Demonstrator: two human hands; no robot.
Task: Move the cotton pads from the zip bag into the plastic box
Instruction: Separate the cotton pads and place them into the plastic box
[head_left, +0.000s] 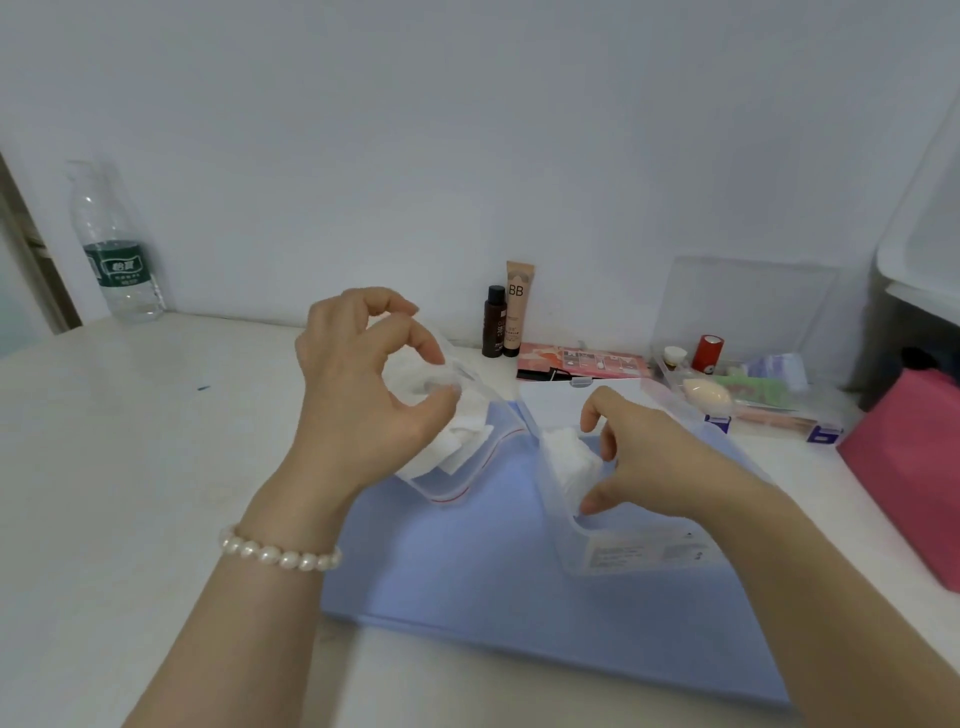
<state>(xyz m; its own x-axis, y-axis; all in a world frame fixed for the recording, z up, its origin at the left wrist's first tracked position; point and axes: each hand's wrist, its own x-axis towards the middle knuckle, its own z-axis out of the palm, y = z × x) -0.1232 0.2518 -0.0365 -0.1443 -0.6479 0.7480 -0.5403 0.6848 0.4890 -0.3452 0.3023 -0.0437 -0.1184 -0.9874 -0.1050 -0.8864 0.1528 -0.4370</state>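
My left hand (358, 395), with a pearl bracelet on the wrist, grips the clear zip bag (467, 457) with a red seal line, lifted above the blue mat. White cotton pads (457, 441) show inside the bag. My right hand (639, 462) holds a bunch of white cotton pads (571, 457) between thumb and fingers, inside the clear plastic box (623, 551) that stands on the mat. The box's open lid (576, 395) lies behind it.
A blue mat (493, 571) covers the table's middle. At the back stand a water bottle (117, 249), a dark small bottle (493, 322) and a BB cream tube (519, 306). A clear organiser with cosmetics (748, 389) and a pink box (914, 478) sit at the right.
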